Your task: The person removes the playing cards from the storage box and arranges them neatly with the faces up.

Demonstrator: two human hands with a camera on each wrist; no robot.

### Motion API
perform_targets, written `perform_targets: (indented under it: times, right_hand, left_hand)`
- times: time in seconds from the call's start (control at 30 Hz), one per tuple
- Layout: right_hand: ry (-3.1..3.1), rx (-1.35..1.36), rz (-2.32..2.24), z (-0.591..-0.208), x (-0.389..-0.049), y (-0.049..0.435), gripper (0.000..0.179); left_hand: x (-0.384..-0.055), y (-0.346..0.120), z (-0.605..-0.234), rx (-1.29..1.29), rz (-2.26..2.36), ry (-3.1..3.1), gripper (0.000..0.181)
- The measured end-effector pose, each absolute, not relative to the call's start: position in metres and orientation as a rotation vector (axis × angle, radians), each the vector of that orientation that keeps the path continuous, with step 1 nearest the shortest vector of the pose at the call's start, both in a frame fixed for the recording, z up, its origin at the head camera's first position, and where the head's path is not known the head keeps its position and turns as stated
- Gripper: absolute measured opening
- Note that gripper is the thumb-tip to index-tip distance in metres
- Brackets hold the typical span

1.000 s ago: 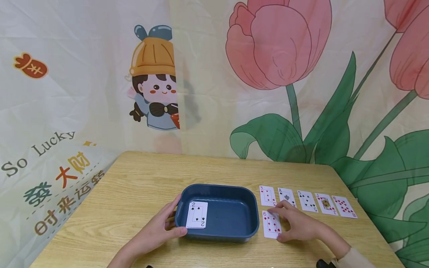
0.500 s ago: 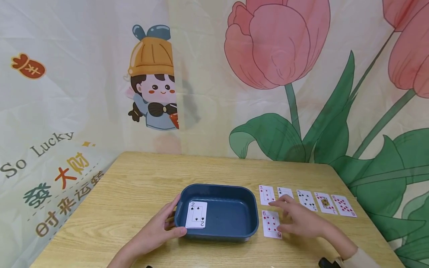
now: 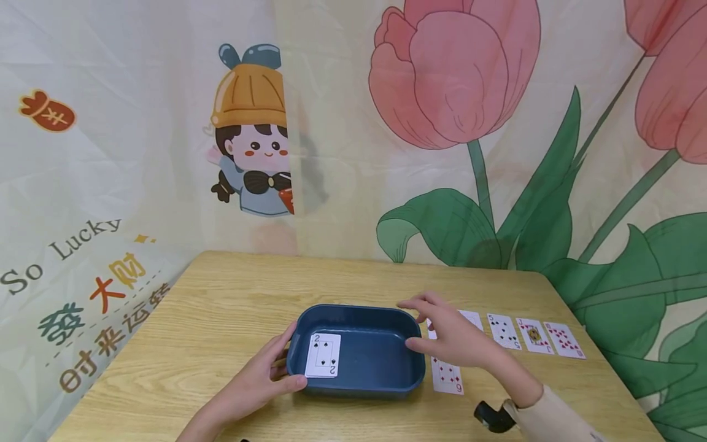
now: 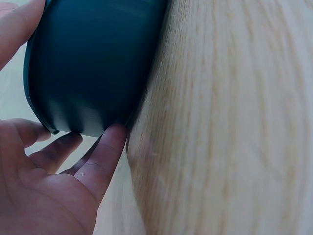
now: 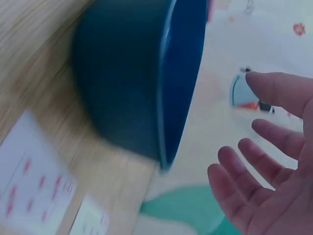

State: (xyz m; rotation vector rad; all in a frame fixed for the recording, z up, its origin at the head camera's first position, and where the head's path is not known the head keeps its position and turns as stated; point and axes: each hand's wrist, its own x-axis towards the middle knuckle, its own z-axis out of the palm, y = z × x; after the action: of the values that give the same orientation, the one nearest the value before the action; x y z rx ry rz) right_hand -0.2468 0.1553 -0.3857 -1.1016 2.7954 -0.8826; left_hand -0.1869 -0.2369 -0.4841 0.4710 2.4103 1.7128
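A dark blue plastic tub stands on the table, with a two of spades playing card lying face up inside its left part. My left hand grips the tub's left end, thumb at the front and fingers against the side; the left wrist view shows those fingers touching its wall. Over the tub's right end hovers my right hand, holding nothing. In the right wrist view its fingers are spread apart from the tub. Partly beneath that hand lies the six of diamonds.
A row of face-up cards runs along the right: the five of spades, a jack and a red number card, with others partly covered by my right hand. A printed cloth hangs behind the wooden table.
My right hand has left the six of diamonds, lifted and moved left to over the tub's right end. The six of diamonds stays on the table. My left hand has not moved.
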Motion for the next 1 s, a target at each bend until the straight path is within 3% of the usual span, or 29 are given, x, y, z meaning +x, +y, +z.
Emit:
perform_targets:
  times: [0.53,1.0]
  right_hand:
    - [2.646,-1.032,-0.867,-0.433,-0.256,0.041,0.069]
    - [2.747,-0.961,-0.671,-0.458,-0.256,0.009,0.083]
  left_hand:
    - [-0.19,-0.236,-0.484,0.388,1.679,2.402,0.098]
    - [-0.189,-0.238,-0.485,0.455,1.675,2.394,0.097]
